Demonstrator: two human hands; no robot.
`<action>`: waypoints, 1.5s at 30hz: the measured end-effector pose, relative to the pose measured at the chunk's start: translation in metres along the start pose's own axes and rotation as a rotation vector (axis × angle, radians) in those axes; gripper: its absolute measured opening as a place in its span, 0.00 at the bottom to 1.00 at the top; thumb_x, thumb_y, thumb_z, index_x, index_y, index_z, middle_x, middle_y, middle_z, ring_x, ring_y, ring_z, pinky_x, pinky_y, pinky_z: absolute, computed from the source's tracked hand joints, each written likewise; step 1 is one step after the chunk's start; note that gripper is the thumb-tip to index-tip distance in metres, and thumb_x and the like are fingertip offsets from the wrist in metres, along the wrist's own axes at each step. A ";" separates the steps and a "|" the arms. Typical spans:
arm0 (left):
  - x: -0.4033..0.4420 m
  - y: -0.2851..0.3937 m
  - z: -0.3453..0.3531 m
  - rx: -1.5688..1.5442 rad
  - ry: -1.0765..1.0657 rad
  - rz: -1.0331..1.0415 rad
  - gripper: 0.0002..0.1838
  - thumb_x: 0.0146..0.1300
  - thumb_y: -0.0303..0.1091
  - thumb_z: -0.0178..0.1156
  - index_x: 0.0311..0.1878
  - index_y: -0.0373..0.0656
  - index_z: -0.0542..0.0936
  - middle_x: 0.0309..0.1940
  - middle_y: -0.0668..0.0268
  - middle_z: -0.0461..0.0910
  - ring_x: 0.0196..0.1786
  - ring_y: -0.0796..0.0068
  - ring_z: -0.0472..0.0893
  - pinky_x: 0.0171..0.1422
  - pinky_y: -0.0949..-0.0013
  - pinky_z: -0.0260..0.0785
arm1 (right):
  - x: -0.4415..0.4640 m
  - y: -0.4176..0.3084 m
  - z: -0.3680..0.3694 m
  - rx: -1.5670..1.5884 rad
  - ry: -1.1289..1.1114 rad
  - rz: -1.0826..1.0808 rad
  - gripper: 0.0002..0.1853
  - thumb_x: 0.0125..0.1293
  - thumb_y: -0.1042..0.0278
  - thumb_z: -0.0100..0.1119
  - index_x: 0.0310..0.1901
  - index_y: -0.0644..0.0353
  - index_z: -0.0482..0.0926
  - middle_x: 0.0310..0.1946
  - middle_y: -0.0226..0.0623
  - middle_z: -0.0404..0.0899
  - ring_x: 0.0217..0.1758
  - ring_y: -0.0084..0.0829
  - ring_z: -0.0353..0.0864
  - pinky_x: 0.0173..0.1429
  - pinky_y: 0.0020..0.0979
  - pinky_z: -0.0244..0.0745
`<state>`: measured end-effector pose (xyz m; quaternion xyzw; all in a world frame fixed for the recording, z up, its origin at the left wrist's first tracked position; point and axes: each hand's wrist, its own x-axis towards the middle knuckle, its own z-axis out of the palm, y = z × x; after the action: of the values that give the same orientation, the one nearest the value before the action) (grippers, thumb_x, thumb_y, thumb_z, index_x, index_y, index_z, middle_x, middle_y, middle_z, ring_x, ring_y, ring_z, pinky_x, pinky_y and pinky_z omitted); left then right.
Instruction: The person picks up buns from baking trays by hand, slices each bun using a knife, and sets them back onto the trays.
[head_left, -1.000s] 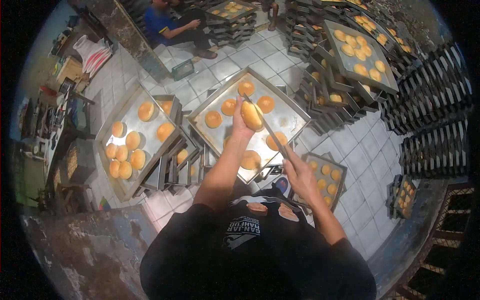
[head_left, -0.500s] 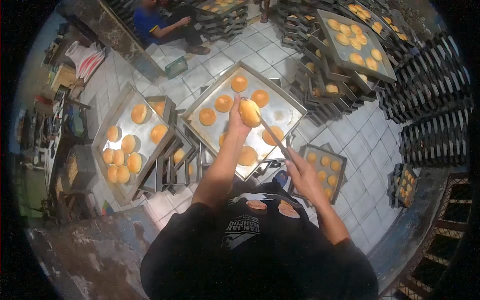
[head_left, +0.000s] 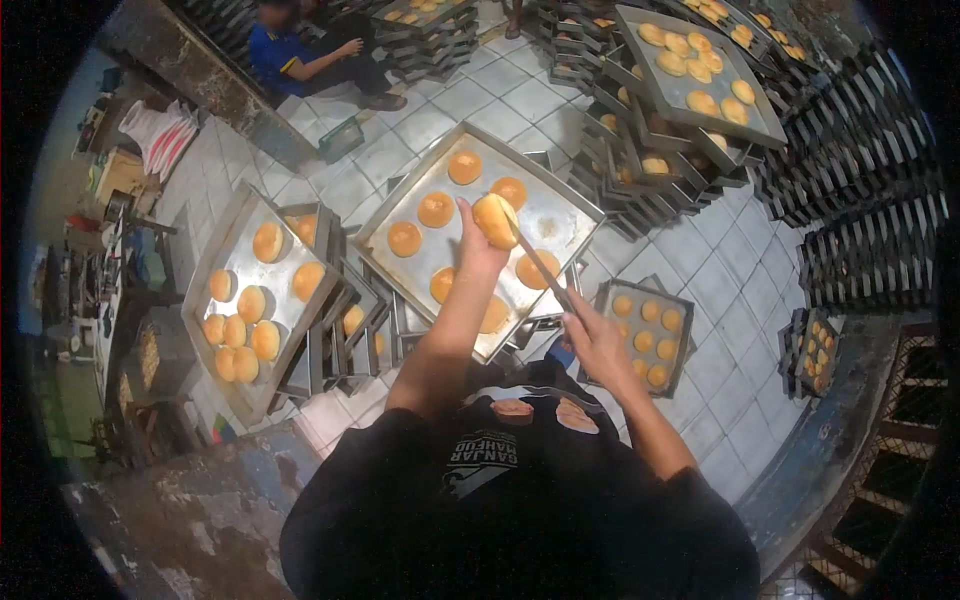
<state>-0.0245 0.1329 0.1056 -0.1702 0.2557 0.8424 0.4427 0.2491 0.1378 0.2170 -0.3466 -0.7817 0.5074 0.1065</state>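
My left hand [head_left: 481,253] grips a round golden bun [head_left: 493,221] above the metal baking tray [head_left: 385,262] in the middle. In my right hand [head_left: 592,338] is the handle of a long knife [head_left: 541,265]. Its blade reaches up and left to the bun's right side; whether it has entered the bun I cannot tell. Several browned buns lie on the tray below, among them a bun [head_left: 435,209] left of my hand and a bun [head_left: 538,269] partly behind the blade.
Left stands another tray [head_left: 283,335] of buns atop stacked trays. A smaller bun tray [head_left: 684,350] lies at right. Tall stacks of trays [head_left: 650,170] rise at upper right, dark stacked trays [head_left: 870,260] beyond. A seated person [head_left: 290,60] and a green basket [head_left: 341,140] are at upper left.
The view has shifted slightly, so the trays sit a little further left. My left hand still holds the bun and my right hand the knife, its blade still against the bun's side.
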 end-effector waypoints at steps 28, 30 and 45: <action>0.020 -0.047 0.028 0.142 0.130 0.008 0.37 0.79 0.68 0.34 0.72 0.50 0.71 0.70 0.67 0.75 0.74 0.64 0.71 0.81 0.51 0.57 | 0.022 0.042 0.001 -0.081 0.050 0.011 0.28 0.78 0.58 0.52 0.75 0.59 0.68 0.28 0.46 0.83 0.32 0.38 0.84 0.45 0.40 0.79; 0.018 -0.054 0.026 0.137 0.134 -0.045 0.37 0.80 0.68 0.34 0.73 0.49 0.71 0.70 0.66 0.75 0.73 0.65 0.71 0.81 0.52 0.57 | 0.018 0.046 0.001 -0.030 0.059 0.046 0.28 0.78 0.58 0.52 0.75 0.59 0.68 0.28 0.45 0.83 0.33 0.39 0.84 0.46 0.39 0.79; 0.016 -0.075 0.019 0.090 0.188 -0.079 0.32 0.81 0.62 0.39 0.72 0.47 0.69 0.70 0.65 0.73 0.73 0.64 0.70 0.82 0.55 0.55 | 0.025 0.078 0.009 0.092 0.060 0.084 0.27 0.77 0.59 0.55 0.75 0.56 0.70 0.26 0.50 0.83 0.32 0.44 0.87 0.43 0.41 0.79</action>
<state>0.0283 0.1904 0.0912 -0.2383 0.3267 0.7922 0.4571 0.2602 0.1666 0.1408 -0.3887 -0.7389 0.5361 0.1243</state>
